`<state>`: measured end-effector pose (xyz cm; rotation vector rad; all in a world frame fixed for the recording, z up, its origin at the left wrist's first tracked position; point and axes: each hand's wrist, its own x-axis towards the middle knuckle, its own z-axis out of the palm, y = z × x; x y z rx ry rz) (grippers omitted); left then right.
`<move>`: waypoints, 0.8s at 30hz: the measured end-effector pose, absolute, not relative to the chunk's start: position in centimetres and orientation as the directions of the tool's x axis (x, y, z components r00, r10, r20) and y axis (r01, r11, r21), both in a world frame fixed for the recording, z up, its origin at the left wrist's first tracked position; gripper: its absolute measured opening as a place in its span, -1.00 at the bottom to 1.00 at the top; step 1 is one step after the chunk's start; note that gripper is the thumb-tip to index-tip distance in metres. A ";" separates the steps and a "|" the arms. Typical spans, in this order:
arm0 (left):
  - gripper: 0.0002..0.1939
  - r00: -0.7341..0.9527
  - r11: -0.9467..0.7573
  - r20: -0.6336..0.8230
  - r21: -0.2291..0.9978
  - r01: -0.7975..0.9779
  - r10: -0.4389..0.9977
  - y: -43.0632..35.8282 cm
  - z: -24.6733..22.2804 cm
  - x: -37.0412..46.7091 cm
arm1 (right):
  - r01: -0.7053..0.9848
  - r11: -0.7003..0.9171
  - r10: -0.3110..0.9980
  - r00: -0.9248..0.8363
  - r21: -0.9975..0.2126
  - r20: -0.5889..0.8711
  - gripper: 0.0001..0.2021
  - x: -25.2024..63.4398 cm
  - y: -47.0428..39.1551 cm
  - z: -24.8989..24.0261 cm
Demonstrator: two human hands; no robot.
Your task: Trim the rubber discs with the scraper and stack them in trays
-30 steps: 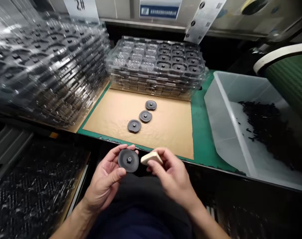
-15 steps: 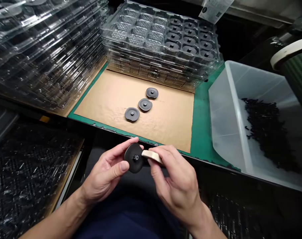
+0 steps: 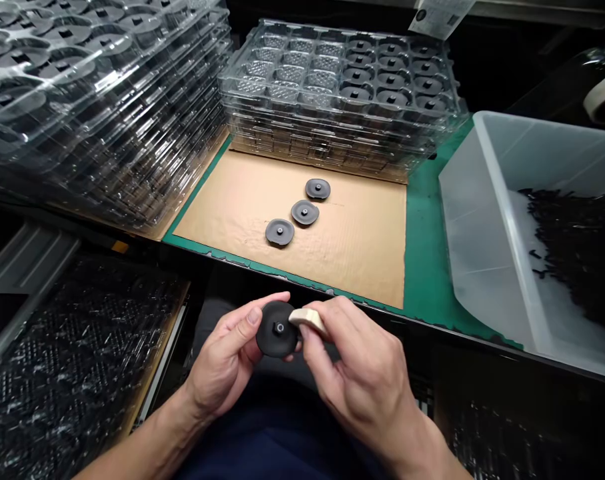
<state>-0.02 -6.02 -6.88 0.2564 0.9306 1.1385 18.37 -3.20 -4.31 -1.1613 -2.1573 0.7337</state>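
Observation:
My left hand [image 3: 232, 357] grips a black rounded disc [image 3: 276, 340] by its edge, thumb on the near face; a small round stud stands at the disc's centre. In my right hand [image 3: 357, 360] is a pale cream block [image 3: 307, 320] with a rounded end, pinched between thumb and fingers. Its tip meets or nearly meets the disc's right edge; I cannot tell which. Beyond my hands, three similar discs lie in a slanting row on brown cardboard [image 3: 222, 220]: a near one [image 3: 279, 233], a middle one [image 3: 305, 213] and a far one [image 3: 318, 189].
Clear plastic trays [image 3: 342, 127] are stacked at the back, the top one holding discs on its right side. A taller tray stack [image 3: 147, 127] rises at left. On the green mat [image 3: 427, 267], a translucent bin [image 3: 507, 233] holds black scraps. More trays [image 3: 67, 360] sit lower left.
The disc has turned in my left hand, and my left thumb has shifted up along its edge. The cream block stays against its right side. The whole view has swung slightly left.

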 end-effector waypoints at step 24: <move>-0.55 -0.023 0.382 -0.480 0.725 -0.573 0.877 -6.7 -6.4 0.5 | 0.425 0.326 0.928 -0.316 -0.844 0.199 -0.88 17.4 -5.1 -5.5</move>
